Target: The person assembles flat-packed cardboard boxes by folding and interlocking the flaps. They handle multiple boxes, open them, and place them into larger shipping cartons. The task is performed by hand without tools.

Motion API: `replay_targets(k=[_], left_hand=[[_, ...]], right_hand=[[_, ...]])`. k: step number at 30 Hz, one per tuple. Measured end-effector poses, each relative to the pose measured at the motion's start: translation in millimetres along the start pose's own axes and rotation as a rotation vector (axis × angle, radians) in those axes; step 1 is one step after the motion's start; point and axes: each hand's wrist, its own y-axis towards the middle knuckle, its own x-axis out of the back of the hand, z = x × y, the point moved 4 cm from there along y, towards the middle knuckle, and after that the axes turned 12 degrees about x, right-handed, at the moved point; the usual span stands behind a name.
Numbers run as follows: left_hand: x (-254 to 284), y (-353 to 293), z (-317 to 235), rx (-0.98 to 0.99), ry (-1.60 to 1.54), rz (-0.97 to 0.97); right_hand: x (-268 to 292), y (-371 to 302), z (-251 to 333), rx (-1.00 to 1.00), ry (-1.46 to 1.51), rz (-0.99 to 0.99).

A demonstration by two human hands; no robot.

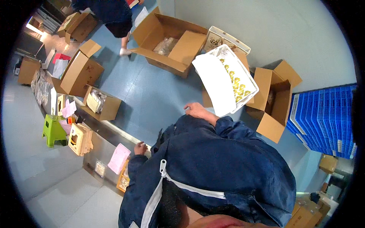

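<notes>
My right hand (198,111) is in front of my body, its fingers loosely bent and a little apart, with nothing visible in it. Nearest to it is a white tray (254,88) holding several small yellow-green pieces, partly covered by a white sheet (213,81). My left hand (140,148) hangs lower on the left, beside the edge of a long bench (123,133). Its fingers are slightly curled and apart, and I see nothing in them. Close to that hand lies a pink paper (118,158), near a small box (122,178) with pale contents.
Open cartons stand at the far middle (178,70), right (262,91) and left (81,74). Blue crates (323,119) are stacked at the right. On the left are a green stool (54,130) and stacked printed boxes (78,141). Another person (110,15) stands at the far left.
</notes>
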Motion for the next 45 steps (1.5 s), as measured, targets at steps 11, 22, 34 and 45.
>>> replay_targets(k=[11,22,34,45], left_hand=[[-114,-53,-330,-0.786,0.672,0.196],[-47,30,-404,-0.789,0.522,0.104],[36,105,-482,-0.69,0.44,0.076],[194,221,-586,-0.532,0.654,-0.085]], right_hand=[[13,121,173,0.294,0.377,0.183],[17,300,202,0.366,0.323,0.618],[5,439,246,0.401,0.354,0.675],[67,616,236,0.292,-0.222,0.096]])
